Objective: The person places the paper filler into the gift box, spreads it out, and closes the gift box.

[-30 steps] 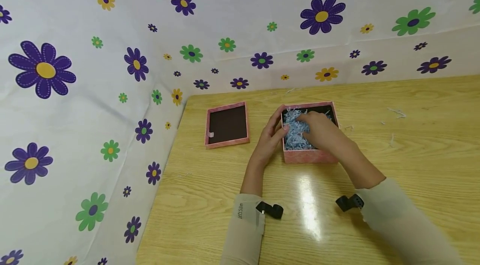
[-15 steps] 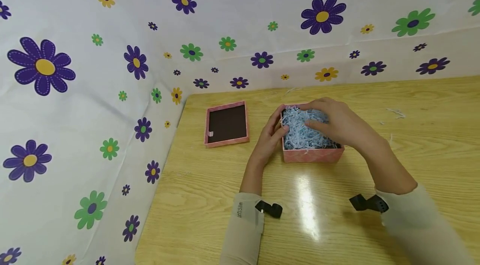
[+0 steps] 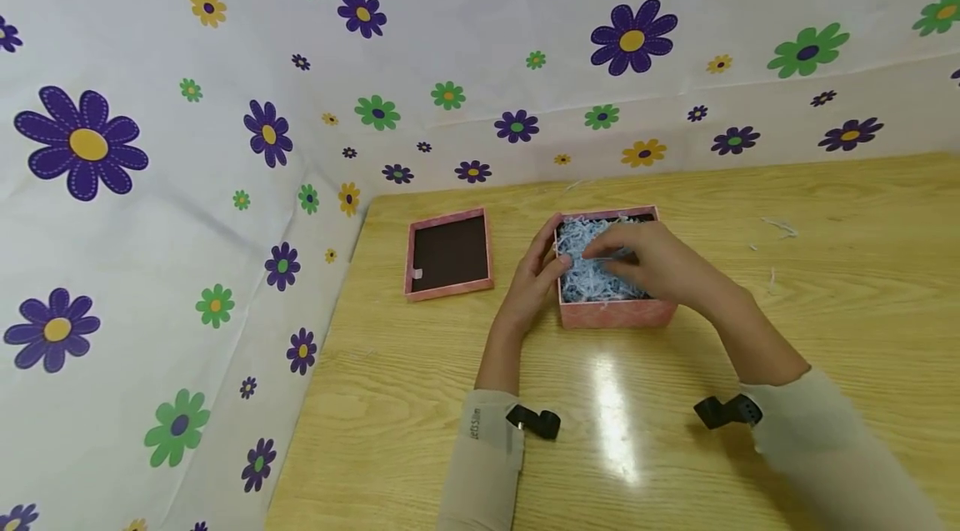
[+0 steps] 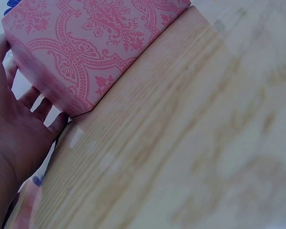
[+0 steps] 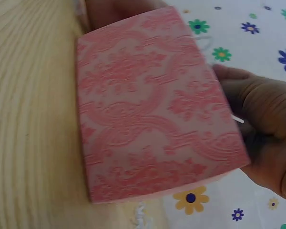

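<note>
A pink patterned box point(image 3: 617, 314) sits on the wooden table, its lid off, filled with light blue shredded paper point(image 3: 588, 288). My left hand point(image 3: 527, 285) grips the box's left wall, thumb at the rim and fingers along the outside. Over the top of the box, my right hand point(image 3: 667, 264) has its fingers bent down and holds some of the shredded paper. In the right wrist view the box wall point(image 5: 148, 109) hides most of the fingertips, and a white strand shows between thumb and fingers. The left wrist view shows the fingers spread against the side wall point(image 4: 86, 52).
Left of the box lies its lid point(image 3: 450, 293), inside facing up, dark within. Loose paper shreds point(image 3: 782, 227) are scattered on the table point(image 3: 825, 323) at the right. A white cloth point(image 3: 187, 239) with printed flowers hangs along the back and left.
My right hand rose and spread over the paper, then came back down into it with fingers drawn together. My left hand kept its hold on the box.
</note>
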Action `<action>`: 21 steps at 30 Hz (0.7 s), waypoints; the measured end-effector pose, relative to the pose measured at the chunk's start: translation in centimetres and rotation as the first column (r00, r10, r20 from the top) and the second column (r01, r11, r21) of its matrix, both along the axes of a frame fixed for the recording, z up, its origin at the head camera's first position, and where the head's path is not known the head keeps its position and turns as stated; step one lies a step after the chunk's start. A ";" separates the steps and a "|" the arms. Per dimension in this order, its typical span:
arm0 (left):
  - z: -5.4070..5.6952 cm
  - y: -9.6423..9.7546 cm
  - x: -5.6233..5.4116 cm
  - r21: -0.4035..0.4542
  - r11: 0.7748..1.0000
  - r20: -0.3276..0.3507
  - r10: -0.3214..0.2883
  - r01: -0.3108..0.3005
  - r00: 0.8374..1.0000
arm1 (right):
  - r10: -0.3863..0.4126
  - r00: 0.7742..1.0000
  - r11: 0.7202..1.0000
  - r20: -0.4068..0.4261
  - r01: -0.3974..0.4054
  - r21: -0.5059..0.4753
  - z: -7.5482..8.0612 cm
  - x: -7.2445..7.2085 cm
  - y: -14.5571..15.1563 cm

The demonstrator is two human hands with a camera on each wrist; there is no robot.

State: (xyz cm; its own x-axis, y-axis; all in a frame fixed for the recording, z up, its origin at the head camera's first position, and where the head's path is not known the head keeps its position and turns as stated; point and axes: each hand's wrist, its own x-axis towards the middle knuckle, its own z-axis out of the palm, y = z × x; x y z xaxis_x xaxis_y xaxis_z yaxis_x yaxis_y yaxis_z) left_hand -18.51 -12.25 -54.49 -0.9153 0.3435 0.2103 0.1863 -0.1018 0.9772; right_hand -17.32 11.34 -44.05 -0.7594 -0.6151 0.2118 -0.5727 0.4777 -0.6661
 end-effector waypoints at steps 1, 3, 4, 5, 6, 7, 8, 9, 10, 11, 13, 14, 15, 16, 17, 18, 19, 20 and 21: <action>0.0 0.0 0.0 0.003 1.000 -0.002 -0.003 0.003 1.000 | -0.009 1.000 0.999 -0.005 0.009 0.038 -0.3 0.0 -0.2; -0.1 0.1 0.0 0.008 1.000 -0.006 -0.003 0.003 1.000 | -0.022 1.000 0.994 -0.022 0.024 0.106 -0.5 -0.1 -0.5; -0.1 0.1 0.0 0.010 1.000 -0.008 -0.002 0.002 1.000 | -0.023 0.999 0.990 -0.029 0.027 0.135 -0.5 -0.1 -0.7; -0.1 0.2 0.0 0.012 1.000 -0.009 0.000 0.001 1.000 | -0.022 0.999 0.986 -0.035 0.028 0.162 -0.6 -0.1 -0.9; -0.1 0.2 0.0 0.013 1.000 -0.010 0.000 0.000 1.000 | -0.024 0.999 0.982 -0.038 0.031 0.188 -0.6 -0.1 -1.0; -0.1 0.2 0.0 0.018 1.000 -0.008 -0.002 0.002 1.000 | -0.028 0.999 0.977 -0.037 0.035 0.209 -0.5 -0.1 -1.2; -0.1 0.2 0.0 0.018 1.000 -0.006 -0.003 0.003 1.000 | -0.033 0.999 0.973 -0.035 0.040 0.228 -0.5 -0.1 -1.4; 0.0 0.3 0.0 0.020 1.000 -0.004 -0.005 0.005 1.000 | -0.044 0.999 0.967 -0.028 0.050 0.249 -0.6 -0.1 -1.5; 0.0 0.3 0.0 0.022 1.000 -0.001 -0.009 0.009 1.000 | -0.059 0.998 0.960 -0.022 0.063 0.272 -0.7 -0.1 -1.7; 0.0 0.3 0.0 0.022 1.000 0.003 -0.012 0.012 1.000 | -0.075 0.997 0.954 -0.015 0.076 0.291 -0.7 -0.1 -1.8; 0.2 0.3 0.0 0.022 1.000 0.008 -0.017 0.017 1.000 | -0.096 0.995 0.942 -0.012 0.095 0.323 -0.8 -0.1 -2.1; 0.2 0.3 0.0 0.021 1.000 0.010 -0.017 0.017 1.000 | -0.103 0.995 0.937 -0.013 0.102 0.335 -0.8 -0.1 -2.2; 0.3 0.3 0.1 0.021 1.000 0.011 -0.015 0.015 1.000 | -0.108 0.994 0.934 -0.015 0.107 0.342 -0.9 -0.1 -2.4; 0.3 0.3 0.1 0.018 1.000 0.010 -0.013 0.013 1.000 | -0.105 0.994 0.933 -0.021 0.105 0.345 -0.9 -0.1 -2.5; 0.3 0.3 0.1 0.014 1.000 0.008 -0.009 0.009 1.000 | -0.099 0.995 0.934 -0.025 0.102 0.343 -1.0 -0.1 -2.6; 0.3 0.2 0.1 0.012 1.000 0.006 -0.004 0.004 1.000 | -0.092 0.995 0.934 -0.032 0.097 0.343 -0.9 -0.1 -2.7; 0.3 0.2 0.1 0.009 1.000 0.004 -0.001 0.001 1.000 | -0.087 0.996 0.936 -0.035 0.094 0.341 -0.9 -0.1 -2.8; 0.2 0.2 0.0 0.007 1.000 0.001 0.001 -0.001 1.000 | -0.085 0.996 0.936 -0.033 0.092 0.339 -0.9 -0.1 -2.9; 0.1 0.2 0.0 0.006 1.000 -0.003 0.001 -0.001 1.000 | -0.084 0.996 0.939 -0.033 0.091 0.332 -0.8 0.0 -2.8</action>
